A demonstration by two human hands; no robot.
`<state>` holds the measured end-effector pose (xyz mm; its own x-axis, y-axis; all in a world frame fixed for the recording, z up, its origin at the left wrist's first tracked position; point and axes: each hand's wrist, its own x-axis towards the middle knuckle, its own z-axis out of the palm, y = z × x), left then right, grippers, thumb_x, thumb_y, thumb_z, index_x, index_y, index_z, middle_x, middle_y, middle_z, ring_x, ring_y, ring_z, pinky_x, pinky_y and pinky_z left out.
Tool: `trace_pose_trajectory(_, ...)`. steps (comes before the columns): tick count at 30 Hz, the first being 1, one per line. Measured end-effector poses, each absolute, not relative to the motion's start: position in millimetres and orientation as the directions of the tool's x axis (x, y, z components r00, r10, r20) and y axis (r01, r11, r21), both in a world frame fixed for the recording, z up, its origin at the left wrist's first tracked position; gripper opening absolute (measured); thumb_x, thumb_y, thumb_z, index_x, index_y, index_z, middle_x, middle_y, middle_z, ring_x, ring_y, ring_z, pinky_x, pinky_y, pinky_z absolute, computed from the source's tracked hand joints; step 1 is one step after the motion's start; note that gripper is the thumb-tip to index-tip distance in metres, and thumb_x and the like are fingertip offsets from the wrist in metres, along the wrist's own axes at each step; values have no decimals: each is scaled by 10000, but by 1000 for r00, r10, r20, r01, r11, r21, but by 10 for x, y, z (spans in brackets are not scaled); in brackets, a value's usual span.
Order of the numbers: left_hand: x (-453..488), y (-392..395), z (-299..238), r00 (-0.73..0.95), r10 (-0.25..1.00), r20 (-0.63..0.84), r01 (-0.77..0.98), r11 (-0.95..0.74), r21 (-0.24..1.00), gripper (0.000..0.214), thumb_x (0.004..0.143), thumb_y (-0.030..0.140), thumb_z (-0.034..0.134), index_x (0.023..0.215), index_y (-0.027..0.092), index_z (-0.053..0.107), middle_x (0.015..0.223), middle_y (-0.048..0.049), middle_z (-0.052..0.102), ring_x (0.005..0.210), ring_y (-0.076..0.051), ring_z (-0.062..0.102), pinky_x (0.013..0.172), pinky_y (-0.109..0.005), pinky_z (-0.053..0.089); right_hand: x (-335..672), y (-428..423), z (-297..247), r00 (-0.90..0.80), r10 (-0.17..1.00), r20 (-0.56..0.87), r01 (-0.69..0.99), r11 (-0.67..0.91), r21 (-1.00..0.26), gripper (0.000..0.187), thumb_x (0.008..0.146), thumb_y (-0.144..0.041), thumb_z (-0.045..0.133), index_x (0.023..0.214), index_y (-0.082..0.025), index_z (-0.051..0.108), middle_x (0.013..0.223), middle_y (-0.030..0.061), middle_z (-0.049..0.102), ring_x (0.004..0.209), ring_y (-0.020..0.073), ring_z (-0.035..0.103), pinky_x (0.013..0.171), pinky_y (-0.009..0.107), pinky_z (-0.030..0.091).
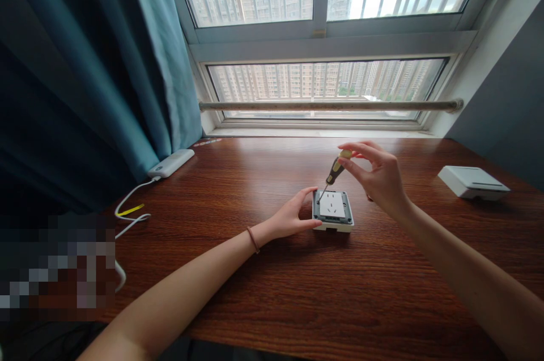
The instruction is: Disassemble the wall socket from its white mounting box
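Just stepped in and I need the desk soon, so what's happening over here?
A person works at the dark wooden desk by the window. Their left hand steadies a square white wall socket in a grey frame by its left edge. Their right hand pinches a small screwdriver with a yellow and black handle, tilted, its tip at the socket's upper left corner. A flat white box lies off to the right, a white power bank with its cable to the left.

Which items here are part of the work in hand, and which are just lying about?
In use: yellow-and-black-handled screwdriver in right hand; square grey-framed white socket steadied by left hand.
Lying about: white oblong power bank with white cable; flat white plastic box.
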<state>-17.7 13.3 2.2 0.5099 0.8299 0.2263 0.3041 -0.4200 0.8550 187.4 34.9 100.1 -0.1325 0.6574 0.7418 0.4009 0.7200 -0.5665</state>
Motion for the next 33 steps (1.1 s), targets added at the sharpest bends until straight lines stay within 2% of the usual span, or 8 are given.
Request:
trace_pose_trajectory(11,-174,136,15,507,829,236,289,-421,860,760,692,357,682,1340,245,302,1396,-102,360,1288,-287,330,1095,-476,203,1884,344,996,-143,675,724,437,699,-566,298,781,-176,555,1074,-200,609,956,51,677,782,171,593,664,331,460)
trace_pose_trajectory(14,-175,139,9,507,829,237,293,-424,857,761,694,359,681,1341,241,300,1397,-103,357,1286,-283,332,1095,-469,210,1862,321,1004,-160,665,729,440,709,-551,257,795,-182,539,1037,-206,622,969,45,669,790,165,581,659,317,447)
trace_pose_trajectory(19,-181,139,15,504,831,233,296,-420,858,762,691,363,682,1339,243,301,1399,-100,357,1290,-278,329,1095,-470,210,1861,337,1002,-89,656,749,485,686,-543,196,744,-307,641,923,-231,666,916,32,648,706,150,555,594,296,433)
trace_pose_trajectory(26,-176,131,15,499,836,227,285,-405,869,767,686,357,688,1340,247,303,1399,-102,362,1290,-282,335,1097,-468,200,1908,347,1048,-185,683,707,455,697,-554,227,817,-247,548,1024,-231,639,956,47,676,852,193,595,674,327,453)
trace_pose_trajectory(31,-176,134,18,500,839,216,313,-408,858,769,687,371,685,1341,238,301,1402,-101,355,1292,-282,331,1102,-446,199,1919,366,1029,-127,664,737,484,690,-538,178,764,-316,627,921,-244,671,924,32,660,775,177,588,689,336,464)
trace_pose_trajectory(33,-177,134,20,502,837,216,316,-410,856,771,689,371,684,1343,238,298,1403,-103,353,1291,-283,333,1100,-447,201,1934,369,1048,-166,682,712,457,693,-557,200,787,-275,598,976,-244,656,941,32,668,802,181,598,712,346,470)
